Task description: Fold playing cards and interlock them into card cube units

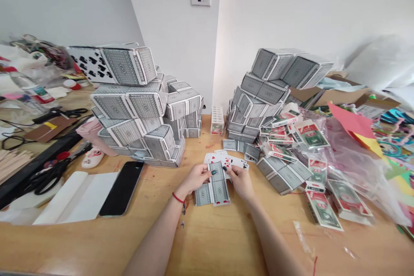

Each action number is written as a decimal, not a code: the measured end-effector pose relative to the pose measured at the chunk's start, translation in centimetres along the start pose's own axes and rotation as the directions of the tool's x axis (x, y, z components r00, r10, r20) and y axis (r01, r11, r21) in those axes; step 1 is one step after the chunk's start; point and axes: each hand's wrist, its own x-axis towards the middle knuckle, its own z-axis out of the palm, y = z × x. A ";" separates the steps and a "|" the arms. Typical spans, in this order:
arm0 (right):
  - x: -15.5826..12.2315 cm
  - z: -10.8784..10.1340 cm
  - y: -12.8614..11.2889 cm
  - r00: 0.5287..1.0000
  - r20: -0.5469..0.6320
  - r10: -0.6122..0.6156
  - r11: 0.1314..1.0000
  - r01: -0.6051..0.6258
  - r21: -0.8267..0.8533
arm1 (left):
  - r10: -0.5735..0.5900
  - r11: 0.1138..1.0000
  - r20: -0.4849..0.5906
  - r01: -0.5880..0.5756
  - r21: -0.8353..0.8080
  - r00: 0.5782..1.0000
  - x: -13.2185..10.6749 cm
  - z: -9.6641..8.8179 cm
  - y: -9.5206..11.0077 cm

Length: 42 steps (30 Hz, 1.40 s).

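Observation:
Above the table's middle, between my two hands, are grey-patterned playing cards [219, 186], joined or overlapping, with a folded look. My left hand [198, 178] pinches their upper left part, its thumb on the patterned back. My right hand [241, 182] pinches the upper right corner between thumb and fingertips. Red pips show along the cards' lower edge. Just beyond my fingers lie loose face-up playing cards [238, 162]. Past these is a strip of folded cards [237, 145]. Fingers partly cover the held cards, so how they join is unclear.
Stacked card blocks form a left tower [142, 103] and a right tower [261, 90]. A smaller card block [284, 174] lies right, near red-green card boxes [323, 210] and plastic wrap. On the left are a black phone [122, 189], white paper [87, 194] and scissors [51, 177].

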 end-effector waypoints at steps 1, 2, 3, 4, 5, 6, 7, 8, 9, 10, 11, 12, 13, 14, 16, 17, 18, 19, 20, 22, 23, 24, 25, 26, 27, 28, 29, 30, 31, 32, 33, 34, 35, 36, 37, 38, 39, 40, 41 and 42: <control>0.0 0.0 0.1 1.000 0.003 0.002 1.000 -0.002 -0.004 | 0.004 1.000 -0.002 -0.004 0.004 1.000 0.0 0.0 -0.1; 0.0 0.0 0.1 1.000 0.004 0.003 1.000 -0.003 -0.006 | 0.008 1.000 -0.008 -0.008 0.006 1.000 0.0 0.1 -0.1; 0.1 0.0 0.1 1.000 0.004 0.004 1.000 -0.004 -0.004 | 0.010 1.000 -0.016 -0.010 0.006 1.000 0.0 0.1 -0.1; 0.1 0.0 0.1 1.000 0.003 0.004 1.000 -0.004 0.002 | 0.011 1.000 -0.024 -0.011 0.004 1.000 0.0 0.1 -0.2; 0.1 -0.1 0.0 1.000 0.003 0.002 1.000 -0.002 0.014 | 0.009 1.000 -0.030 -0.009 0.000 1.000 0.0 0.1 -0.2; 0.1 -0.1 0.0 1.000 0.007 -0.002 1.000 0.002 0.029 | 0.007 1.000 -0.033 -0.007 -0.002 0.999 0.1 0.1 -0.2; 0.1 -0.2 -0.1 1.000 0.014 -0.007 0.999 0.006 0.045 | 0.003 1.000 -0.033 -0.003 -0.004 0.999 0.1 0.1 -0.2; 0.1 -0.3 -0.2 1.000 0.024 -0.011 0.998 0.010 0.058 | -0.001 1.000 -0.029 0.001 -0.004 1.000 0.1 0.1 -0.2; 0.1 -0.3 -0.2 0.999 0.034 -0.015 0.998 0.013 0.069 | -0.004 1.000 -0.023 0.004 -0.004 1.000 0.1 0.0 -0.2; 0.0 -0.4 -0.3 0.999 0.043 -0.016 0.997 0.013 0.076 | -0.006 1.000 -0.016 0.006 -0.003 1.000 0.2 0.0 -0.2; 0.0 -0.4 -0.3 0.999 0.052 -0.014 0.997 0.010 0.080 | -0.008 1.000 -0.011 0.008 -0.002 1.000 0.2 0.0 -0.2; 0.0 -0.4 -0.3 0.998 0.057 -0.009 0.996 0.004 0.084 | -0.010 1.000 -0.005 0.010 -0.002 1.000 0.1 0.0 -0.2; -0.1 -0.5 -0.4 0.998 0.060 -0.002 0.996 -0.003 0.088 | -0.011 1.000 0.001 0.011 -0.003 1.000 0.1 0.0 -0.2; -0.1 -0.5 -0.4 0.998 0.063 0.004 0.996 -0.010 0.092 | -0.011 1.000 0.004 0.011 -0.004 1.000 0.1 0.0 -0.2; -0.1 -0.5 -0.5 0.998 0.068 0.015 0.994 -0.022 0.104 | -0.011 1.000 0.010 0.011 -0.006 1.000 0.0 0.0 -0.2; -0.1 -0.5 -0.5 0.997 0.072 0.019 0.993 -0.027 0.113 | -0.011 1.000 0.012 0.011 -0.007 1.000 0.0 0.0 -0.2; -0.1 -0.5 -0.6 0.997 0.077 0.021 0.992 -0.030 0.122 | -0.011 1.000 0.013 0.011 -0.007 1.000 0.0 0.0 -0.2; -0.1 -0.5 -0.6 0.996 0.082 0.022 0.991 -0.033 0.131 | -0.011 1.000 0.013 0.011 -0.007 1.000 0.0 0.0 -0.2; -0.1 -0.5 -0.7 0.996 0.087 0.023 0.990 -0.035 0.138 | -0.012 1.000 0.012 0.012 -0.006 1.000 0.0 0.0 -0.2; 0.0 -0.5 -0.7 0.995 0.094 0.028 0.989 -0.041 0.145 | -0.013 1.000 0.013 0.014 -0.008 1.000 0.1 0.0 -0.2; 0.0 -0.5 -0.7 0.995 0.097 0.029 0.988 -0.043 0.145 | -0.015 1.000 0.018 0.015 -0.011 1.000 0.1 -0.1 -0.3; 0.0 -0.5 -0.7 0.994 0.102 0.030 0.988 -0.044 0.145 | -0.016 1.000 0.024 0.016 -0.013 1.000 0.2 -0.1 -0.3; 0.0 -0.6 -0.6 0.994 0.107 0.028 0.989 -0.044 0.143 | -0.016 1.000 0.030 0.016 -0.017 0.999 0.2 -0.1 -0.3; 0.1 -0.6 -0.6 0.993 0.112 0.025 0.989 -0.041 0.140 | -0.015 1.000 0.036 0.016 -0.019 0.999 0.2 -0.1 -0.3; 0.1 -0.6 -0.5 0.993 0.117 0.021 0.990 -0.037 0.136 | -0.013 1.000 0.041 0.014 -0.020 0.999 0.2 -0.1 -0.3; 0.1 -0.7 -0.5 0.992 0.121 0.017 0.991 -0.033 0.130 | -0.010 1.000 0.043 0.011 -0.018 0.999 0.2 -0.1 -0.3; 0.1 -0.7 -0.4 0.992 0.125 0.014 0.992 -0.030 0.122 | -0.006 1.000 0.045 0.007 -0.015 0.999 0.2 -0.1 -0.3; 0.1 -0.7 -0.4 0.992 0.128 0.013 0.994 -0.027 0.110 | -0.002 1.000 0.045 0.002 -0.009 0.999 0.2 -0.1 -0.3; 0.2 -0.8 -0.4 0.991 0.132 0.013 0.995 -0.025 0.094 | 0.003 1.000 0.043 -0.003 0.001 0.999 0.1 -0.1 -0.2; 0.2 -0.8 -0.4 0.991 0.137 0.012 0.997 -0.022 0.072 | 0.011 1.000 0.034 -0.011 0.014 0.999 0.1 -0.1 -0.2; 0.2 -0.8 -0.3 0.990 0.142 0.007 0.999 -0.014 0.047 | 0.020 0.999 0.021 -0.021 0.030 1.000 0.1 -0.1 -0.2; 0.2 -0.8 -0.3 0.990 0.144 -0.003 1.000 0.000 0.017 | 0.032 0.998 0.005 -0.032 0.047 0.999 0.1 -0.1 -0.2; 0.2 -0.7 -0.2 0.990 0.136 -0.019 1.000 0.021 -0.018 | 0.044 0.997 -0.012 -0.043 0.065 0.999 0.1 -0.1 -0.2; 0.2 -0.6 -0.1 0.992 0.120 -0.040 0.997 0.048 -0.060 | 0.055 0.995 -0.027 -0.053 0.084 0.998 0.1 0.0 -0.2; 0.1 -0.4 -0.1 0.993 0.093 -0.067 0.991 0.077 -0.112 | 0.066 0.993 -0.039 -0.062 0.103 0.997 0.1 0.0 -0.2; 0.0 -0.3 0.0 0.993 0.060 -0.097 0.979 0.107 -0.173 | 0.075 0.990 -0.050 -0.069 0.120 0.996 0.2 0.1 -0.3; -0.2 -0.1 0.0 0.991 0.031 -0.131 0.962 0.135 -0.238 | 0.081 0.988 -0.060 -0.073 0.136 0.995 0.2 0.2 -0.4; -0.4 0.1 -0.1 0.986 0.008 -0.169 0.940 0.164 -0.300 | 0.084 0.986 -0.074 -0.073 0.149 0.994 0.3 0.2 -0.4; -0.6 0.3 -0.2 0.978 -0.007 -0.207 0.917 0.192 -0.349 | 0.084 0.985 -0.091 -0.069 0.158 0.992 0.3 0.3 -0.5; -0.7 0.4 -0.3 0.970 -0.017 -0.241 0.899 0.217 -0.380 | 0.080 0.985 -0.107 -0.062 0.161 0.991 0.3 0.3 -0.5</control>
